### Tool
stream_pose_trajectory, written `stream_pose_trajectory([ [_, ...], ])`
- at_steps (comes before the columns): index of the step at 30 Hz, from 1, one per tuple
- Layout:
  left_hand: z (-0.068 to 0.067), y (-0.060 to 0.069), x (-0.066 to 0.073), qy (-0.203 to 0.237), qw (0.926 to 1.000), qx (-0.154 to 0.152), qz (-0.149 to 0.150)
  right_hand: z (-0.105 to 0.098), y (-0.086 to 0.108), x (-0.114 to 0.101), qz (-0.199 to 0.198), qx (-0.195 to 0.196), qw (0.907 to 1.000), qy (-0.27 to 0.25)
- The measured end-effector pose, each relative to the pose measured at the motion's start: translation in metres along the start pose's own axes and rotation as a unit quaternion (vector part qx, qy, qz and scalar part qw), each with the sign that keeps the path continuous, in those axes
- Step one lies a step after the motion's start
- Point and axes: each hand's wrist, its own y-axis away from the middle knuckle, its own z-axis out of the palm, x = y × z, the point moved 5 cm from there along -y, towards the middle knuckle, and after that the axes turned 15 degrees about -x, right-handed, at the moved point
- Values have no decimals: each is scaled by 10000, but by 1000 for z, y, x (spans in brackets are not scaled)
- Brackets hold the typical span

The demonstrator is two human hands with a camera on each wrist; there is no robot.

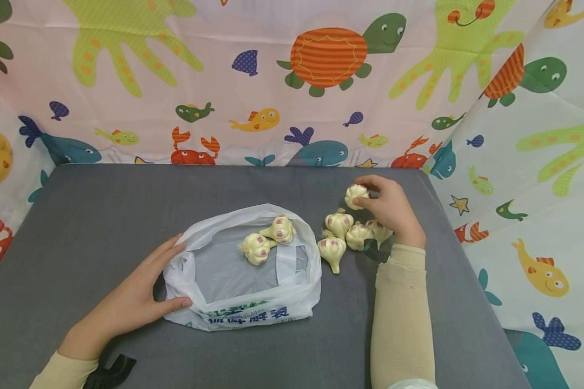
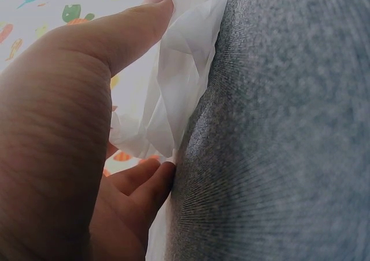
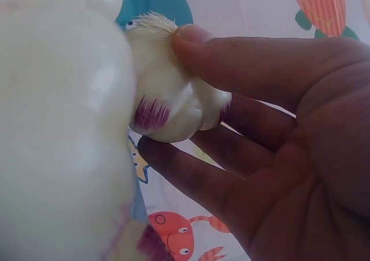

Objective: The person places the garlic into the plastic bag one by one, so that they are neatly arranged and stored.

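Note:
A white plastic bag [image 1: 292, 310] with green and blue print lies on the grey table, its mouth spread wide. Two garlic bulbs [image 1: 256, 249] with purple marks are inside it. My left hand [image 1: 131, 289] holds the bag's left end, thumb at the front rim and fingers toward the back. In the right hand [image 1: 391, 208], another garlic bulb [image 3: 173, 93] is pinched between thumb and fingers, above the far right of the table. Several more garlic bulbs [image 1: 332, 250] lie close together between the bag and my right forearm, one partly hidden by the right hand.
The grey table [image 1: 117, 200] extends around the bag. Behind it and along the sides hangs a curtain [image 1: 151, 108] printed with sea animals. A black strap [image 1: 112, 373] is at my left wrist.

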Motion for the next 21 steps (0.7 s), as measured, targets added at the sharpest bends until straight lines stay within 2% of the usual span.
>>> stream_pose_trajectory([
  [5, 0, 0, -1, 41, 10000, 27, 41, 0, 1, -3, 39, -32, 10000, -29],
  [13, 1, 0, -1, 9, 9999, -121, -103, -1, 1, -4, -14, -9, 10000, -27],
  [21, -2, 0, 3, 14, 9999, -51, 143, 0, 1, -9, -122, -3, 9999, -26],
])
